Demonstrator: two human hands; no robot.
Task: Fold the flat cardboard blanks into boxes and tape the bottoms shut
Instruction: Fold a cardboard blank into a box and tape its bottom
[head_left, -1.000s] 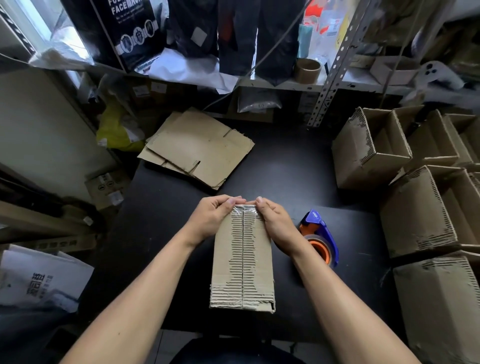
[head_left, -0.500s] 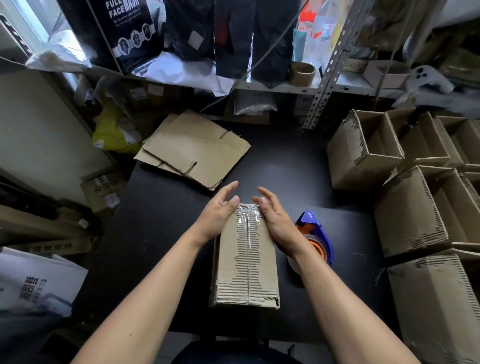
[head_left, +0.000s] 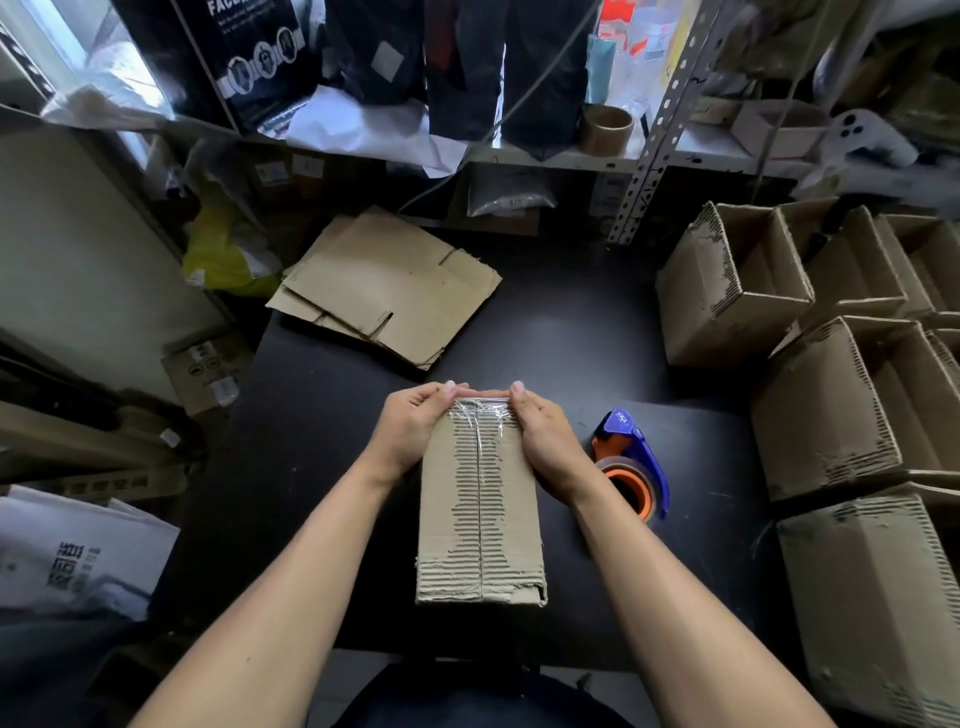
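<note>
I see both hands, left hand (head_left: 410, 436) and right hand (head_left: 545, 441), gripping the box (head_left: 480, 519) on the black tabletop (head_left: 571, 332), cluttered shelf (head_left: 519, 156) beyond them.

Count, head view — two hands, left hand (head_left: 415, 431) and right hand (head_left: 545, 441), on one box (head_left: 480, 519) bottom-up. One tape dispenser (head_left: 631, 462). One stack of flat blanks (head_left: 387, 291); sheets in it cannot be counted. Finished boxes (head_left: 826, 410) at right — at least five, more cut off by the frame edge. One empty tape core (head_left: 607, 127) on the shelf
</note>
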